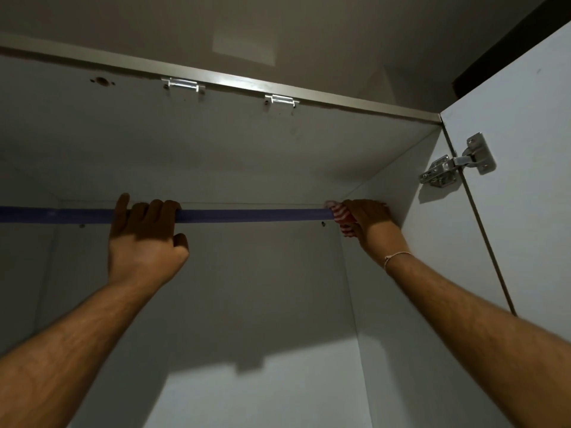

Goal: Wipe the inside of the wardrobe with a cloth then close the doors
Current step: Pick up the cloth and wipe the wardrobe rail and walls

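I look up into a white wardrobe (234,288) from below. A blue hanging rail (247,215) runs across it near the top. My left hand (145,239) is closed around the rail left of centre. My right hand (370,223) presses a red-and-white striped cloth (340,216) against the rail's right end, in the upper right corner by the side wall. The cloth is mostly hidden under my fingers. The right door (525,180) stands open.
A metal hinge (457,163) joins the open door to the right side wall. Two small metal brackets (183,84) sit under the front edge of the top panel. The room ceiling (278,32) shows above the wardrobe.
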A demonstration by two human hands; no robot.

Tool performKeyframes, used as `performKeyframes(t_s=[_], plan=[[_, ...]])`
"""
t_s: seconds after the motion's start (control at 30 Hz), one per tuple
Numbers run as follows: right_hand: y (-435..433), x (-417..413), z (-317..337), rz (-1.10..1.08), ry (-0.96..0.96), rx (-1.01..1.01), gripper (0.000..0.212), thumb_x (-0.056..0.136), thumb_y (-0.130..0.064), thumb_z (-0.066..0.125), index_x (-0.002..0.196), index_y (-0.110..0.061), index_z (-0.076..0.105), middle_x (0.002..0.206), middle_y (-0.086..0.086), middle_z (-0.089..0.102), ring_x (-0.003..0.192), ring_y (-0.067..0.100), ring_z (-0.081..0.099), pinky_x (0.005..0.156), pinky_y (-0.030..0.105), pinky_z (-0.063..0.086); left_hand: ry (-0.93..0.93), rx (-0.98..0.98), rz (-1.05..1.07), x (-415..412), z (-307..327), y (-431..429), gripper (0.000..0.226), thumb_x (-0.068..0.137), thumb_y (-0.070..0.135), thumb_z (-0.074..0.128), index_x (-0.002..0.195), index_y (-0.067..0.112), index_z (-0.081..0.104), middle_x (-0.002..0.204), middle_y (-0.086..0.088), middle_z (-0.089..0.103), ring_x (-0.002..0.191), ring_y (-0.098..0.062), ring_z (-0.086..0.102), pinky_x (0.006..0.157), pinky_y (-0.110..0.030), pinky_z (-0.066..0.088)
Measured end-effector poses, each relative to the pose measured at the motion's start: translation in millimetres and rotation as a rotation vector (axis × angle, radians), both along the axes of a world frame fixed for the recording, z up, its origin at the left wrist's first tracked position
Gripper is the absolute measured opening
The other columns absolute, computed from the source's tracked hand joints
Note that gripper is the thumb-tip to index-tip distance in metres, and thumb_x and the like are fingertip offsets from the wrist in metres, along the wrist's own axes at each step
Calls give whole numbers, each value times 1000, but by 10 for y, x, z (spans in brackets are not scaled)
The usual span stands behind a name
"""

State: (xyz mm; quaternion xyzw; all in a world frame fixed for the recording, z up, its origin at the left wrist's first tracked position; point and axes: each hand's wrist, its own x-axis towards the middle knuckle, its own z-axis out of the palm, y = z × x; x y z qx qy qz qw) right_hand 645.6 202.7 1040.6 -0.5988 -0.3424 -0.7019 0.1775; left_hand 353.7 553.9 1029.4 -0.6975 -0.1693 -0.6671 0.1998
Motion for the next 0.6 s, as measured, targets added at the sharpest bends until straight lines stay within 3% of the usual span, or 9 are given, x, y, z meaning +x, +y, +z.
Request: performKeyframes(t_s=[0.17,0.27,0.33,0.4,0.5,0.57,0.6], plan=[[-2,-107,-206,21,212,37,78,90,5,66,163,-14,43,168,13,43,150,41,48,119,48,48,83,-36,57,-68,9,-41,53,78,25,77,129,14,64,110,-10,71,112,-36,66,134,-51,11],[38,-139,-409,97,261,89,79,91,8,63,164,-12,40,171,14,39,150,38,46,121,46,46,133,-46,79,-121,37,-61,57,81,31,76,135,17,61,117,-8,70,118,-34,64,133,-45,-3],[144,-207,-535,195,386,176,69,95,6,60,161,-10,45,158,20,54,136,40,54,115,43,48,187,-71,95,-182,66,-87,60,86,37,73,142,22,56,127,-5,69,128,-30,62,134,-47,-5],[289,-332,-657,408,521,293,58,98,5,56,154,-8,53,140,23,64,126,41,62,112,42,50,208,-100,94,-237,48,-93,66,90,40,69,152,24,51,144,-5,65,141,-29,55,134,-48,-8],[533,-492,-887,757,753,518,52,108,-6,51,159,-19,49,154,16,57,140,35,56,121,48,45,179,-123,76,-290,-118,-146,83,91,37,64,167,21,34,172,-8,40,161,-31,32,126,-36,-29],[667,-571,-1077,1025,928,749,43,113,-23,49,156,-27,50,154,13,58,138,33,58,118,49,49,155,-74,62,-288,-314,-235,87,85,32,60,166,16,34,172,-12,41,157,-36,37,133,-43,-12],[728,-599,-1164,1194,1004,889,37,114,-32,47,150,-26,55,146,14,63,128,32,65,109,45,55,140,-32,51,-282,-427,-275,88,80,31,57,164,15,37,168,-14,46,153,-38,42,135,-49,0]])
